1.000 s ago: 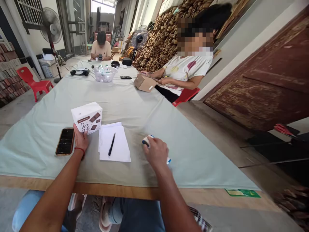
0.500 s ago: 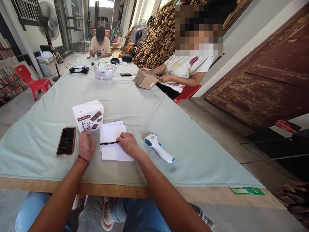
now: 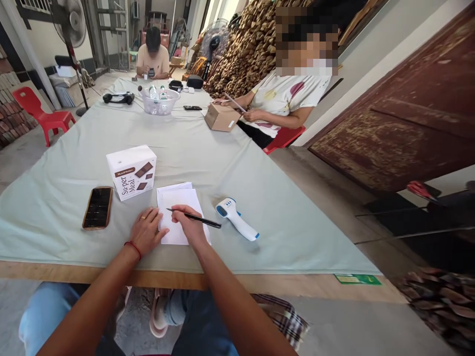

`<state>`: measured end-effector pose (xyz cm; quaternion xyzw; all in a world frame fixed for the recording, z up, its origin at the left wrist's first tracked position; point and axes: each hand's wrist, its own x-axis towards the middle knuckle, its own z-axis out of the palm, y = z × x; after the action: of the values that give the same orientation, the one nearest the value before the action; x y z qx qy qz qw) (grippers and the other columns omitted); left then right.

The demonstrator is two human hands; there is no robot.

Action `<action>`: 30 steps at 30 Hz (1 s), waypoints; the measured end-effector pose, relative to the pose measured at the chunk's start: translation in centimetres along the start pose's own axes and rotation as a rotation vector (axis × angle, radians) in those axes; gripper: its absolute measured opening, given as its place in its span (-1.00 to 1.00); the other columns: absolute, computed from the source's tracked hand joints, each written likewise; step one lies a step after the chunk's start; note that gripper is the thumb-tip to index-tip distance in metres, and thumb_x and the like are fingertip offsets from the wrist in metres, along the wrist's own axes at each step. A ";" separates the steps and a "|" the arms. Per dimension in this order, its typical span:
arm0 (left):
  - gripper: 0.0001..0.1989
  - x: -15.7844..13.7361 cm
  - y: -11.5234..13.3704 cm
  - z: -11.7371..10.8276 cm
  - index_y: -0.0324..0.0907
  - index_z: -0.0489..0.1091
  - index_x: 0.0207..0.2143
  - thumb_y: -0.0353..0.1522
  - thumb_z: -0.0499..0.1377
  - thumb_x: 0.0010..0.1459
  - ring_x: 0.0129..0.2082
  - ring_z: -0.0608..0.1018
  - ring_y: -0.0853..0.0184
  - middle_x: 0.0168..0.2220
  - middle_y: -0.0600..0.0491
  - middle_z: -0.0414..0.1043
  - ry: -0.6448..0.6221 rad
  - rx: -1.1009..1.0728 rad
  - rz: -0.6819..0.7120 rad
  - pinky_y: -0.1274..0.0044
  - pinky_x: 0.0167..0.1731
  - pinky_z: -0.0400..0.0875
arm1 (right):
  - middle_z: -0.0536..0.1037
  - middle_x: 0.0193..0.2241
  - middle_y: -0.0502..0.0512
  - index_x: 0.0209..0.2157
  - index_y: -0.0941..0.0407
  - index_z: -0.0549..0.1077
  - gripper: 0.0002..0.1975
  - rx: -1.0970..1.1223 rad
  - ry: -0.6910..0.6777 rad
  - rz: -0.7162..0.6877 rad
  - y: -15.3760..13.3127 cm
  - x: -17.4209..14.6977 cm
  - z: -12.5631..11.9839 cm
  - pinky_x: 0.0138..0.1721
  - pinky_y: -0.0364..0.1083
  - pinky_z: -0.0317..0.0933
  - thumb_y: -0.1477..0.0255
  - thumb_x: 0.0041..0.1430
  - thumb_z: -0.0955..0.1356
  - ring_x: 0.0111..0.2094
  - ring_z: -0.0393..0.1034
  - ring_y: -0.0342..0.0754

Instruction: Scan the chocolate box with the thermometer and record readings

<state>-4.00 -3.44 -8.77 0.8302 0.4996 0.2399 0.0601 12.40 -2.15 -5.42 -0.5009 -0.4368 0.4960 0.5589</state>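
My right hand [image 3: 190, 226] grips a black pen [image 3: 202, 219] over the white paper [image 3: 178, 197]; its tip points up and left. My left hand [image 3: 147, 230] lies flat with fingers spread, its fingertips and thumb on the left edge of the sheets. Behind it stands a white box [image 3: 132, 170] printed "Super Meal". A smartphone [image 3: 97, 207] with a dark screen lies left of that hand. To the right of the paper rests a white and blue infrared thermometer [image 3: 237, 219].
A clear plastic bowl [image 3: 160, 106] with bottles stands farther up the cloth-covered table [image 3: 297, 247]. One person [image 3: 293, 99] sits at the right side by a cardboard box [image 3: 221, 117]. Another person [image 3: 153, 57] sits at the far end. A red chair [image 3: 42, 114] stands at left.
My right hand has picked the pen up off the paper and holds it in a writing grip. My left hand has moved right onto the paper's edge. The view has shifted slightly.
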 end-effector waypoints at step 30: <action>-0.67 -0.1 0.3 -0.1 -0.09 0.43 -0.01 -0.30 0.21 0.15 0.10 0.36 0.10 0.07 -0.09 0.30 -0.025 -0.096 -0.060 0.21 0.10 0.29 | 0.44 -0.61 -0.05 -0.56 0.03 0.33 -0.83 -0.420 0.045 -0.121 3.9 -1.0 0.2 -0.42 -0.09 0.23 0.23 -0.08 0.27 -0.53 0.32 -0.07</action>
<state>-3.88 -3.67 -8.61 0.8139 0.5115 0.2513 0.1132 11.58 -3.12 -9.22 -0.5901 -0.5471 0.3486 0.4805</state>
